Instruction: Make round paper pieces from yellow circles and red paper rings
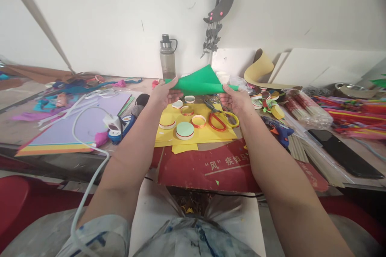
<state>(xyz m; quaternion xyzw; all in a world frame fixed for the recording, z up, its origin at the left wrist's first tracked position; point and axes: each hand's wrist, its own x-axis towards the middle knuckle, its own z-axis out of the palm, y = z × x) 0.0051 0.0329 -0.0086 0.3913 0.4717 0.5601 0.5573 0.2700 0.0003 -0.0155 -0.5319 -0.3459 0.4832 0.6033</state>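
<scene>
A green sheet (197,82), folded or curled along its near edge, is stretched between my two hands above the table. My left hand (165,93) pinches its left end, and my right hand (233,98) grips the right end. Below it lies a yellow sheet (208,138). On that rest a round piece with a pale green top (185,129), a round piece with a yellow top (167,121), and several small rings, one of them an orange-patterned ring (198,121). Scissors (221,118) with red and yellow handles lie near my right hand.
A red printed board (208,172) lies at the front edge. Leftward are stacked coloured sheets (81,122) and a blue power strip (121,128) with a white cable. A bottle (168,58) stands behind. Rightward lie a blue glue gun (283,133), a black phone (345,152) and colourful pipe cleaners (356,112).
</scene>
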